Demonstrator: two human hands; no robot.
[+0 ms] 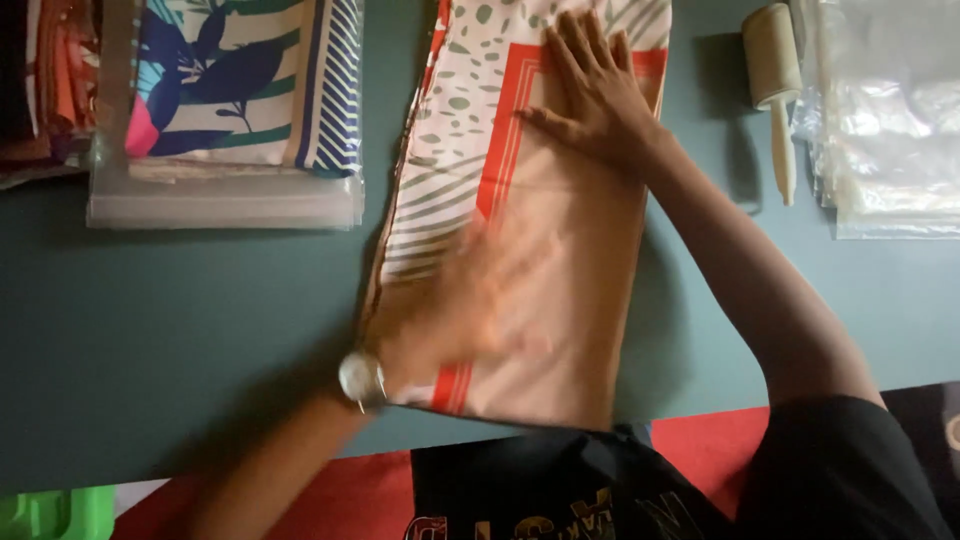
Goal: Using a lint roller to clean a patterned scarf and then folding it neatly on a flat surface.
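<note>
On the green table [150, 340], the right hand [598, 95] pressed flat, fingers spread, on the folded scarf's [560, 300] far end; the left hand [455, 310], blurred, lay open on its near end.

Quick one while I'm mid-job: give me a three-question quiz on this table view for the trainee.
1. True or false: the right hand lies flat on the folded peach scarf.
2. Which hand is blurred in the picture? A) left hand B) right hand
3. Fill in: the lint roller lies to the ____ of the scarf, beside the clear plastic bags.

Key:
1. True; its fingers are spread on the scarf's far end.
2. A; the hand with the wristwatch, on the scarf's near end.
3. Right, on the green table.
</note>
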